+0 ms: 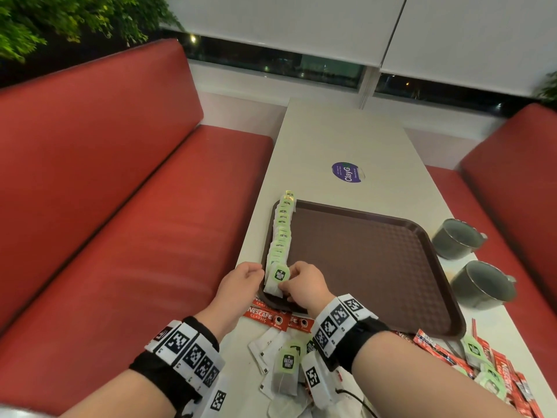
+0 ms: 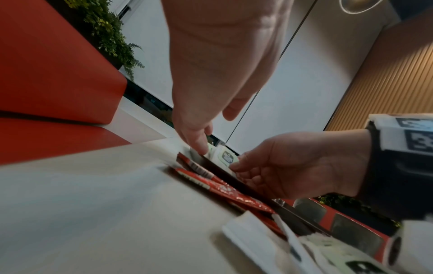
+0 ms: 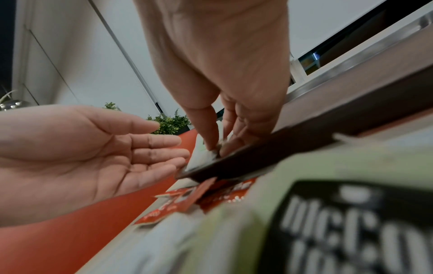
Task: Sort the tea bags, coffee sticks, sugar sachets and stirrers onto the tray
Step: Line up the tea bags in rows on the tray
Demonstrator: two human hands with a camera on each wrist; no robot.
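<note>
A brown tray (image 1: 376,267) lies on the white table. Along its left edge runs a row of several green-tagged tea bags (image 1: 282,233). My right hand (image 1: 284,286) pinches the nearest tea bag (image 1: 278,279) at the row's near end, thumb and fingers on its white pouch (image 3: 201,153). My left hand (image 1: 256,274) is just outside the tray's left rim (image 3: 257,157), palm open and fingers straight (image 3: 152,142), with fingertips close to that tea bag. Red coffee sticks (image 1: 265,315) lie under the tray's near-left corner.
Loose tea bags and white sachets (image 1: 283,366) lie between my wrists. More red sticks and tea bags (image 1: 497,372) are piled at the near right. Two grey mugs (image 1: 458,238) (image 1: 482,285) stand right of the tray. Red benches flank the table.
</note>
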